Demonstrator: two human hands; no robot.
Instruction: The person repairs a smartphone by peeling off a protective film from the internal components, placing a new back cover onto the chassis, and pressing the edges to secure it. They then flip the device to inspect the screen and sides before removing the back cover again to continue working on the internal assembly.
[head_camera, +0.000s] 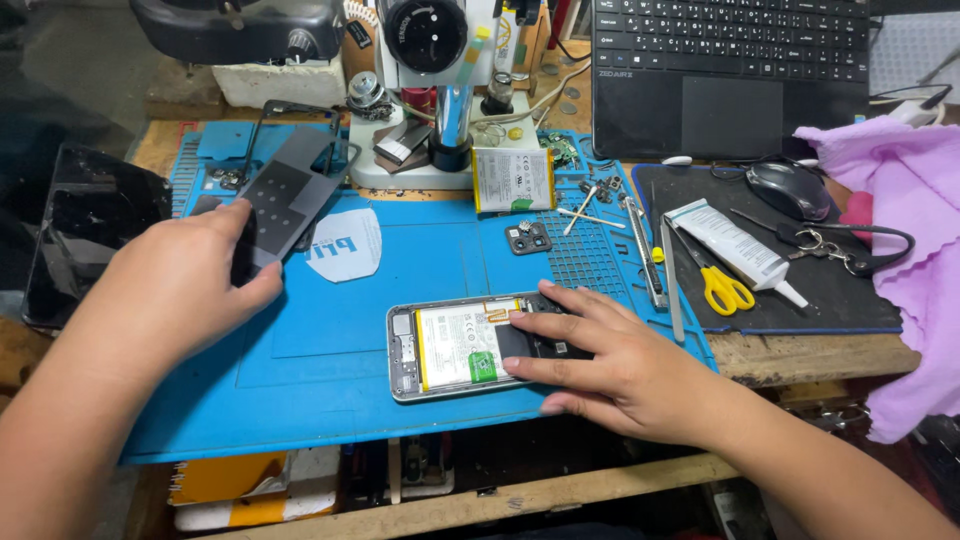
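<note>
An opened phone (440, 348) lies back-up on the blue work mat (330, 330), its white battery and inner parts exposed. My right hand (610, 362) rests on the phone's right half, fingers spread and pressing down. My left hand (175, 285) is at the mat's left side and grips the near end of a dark grey flat panel (285, 195), which looks like a phone back cover and angles away toward the back. A small black camera frame piece (527, 238) sits on the mat above the phone.
A loose battery (513, 180) and cotton swabs (585, 212) lie near a microscope base (440, 100). A black pad holds yellow scissors (722, 285), a white glue tube (735, 245), a mouse (788, 188) and keys. A laptop (730, 70) stands behind, purple cloth (905, 230) at right, a dark screen (90, 225) at left.
</note>
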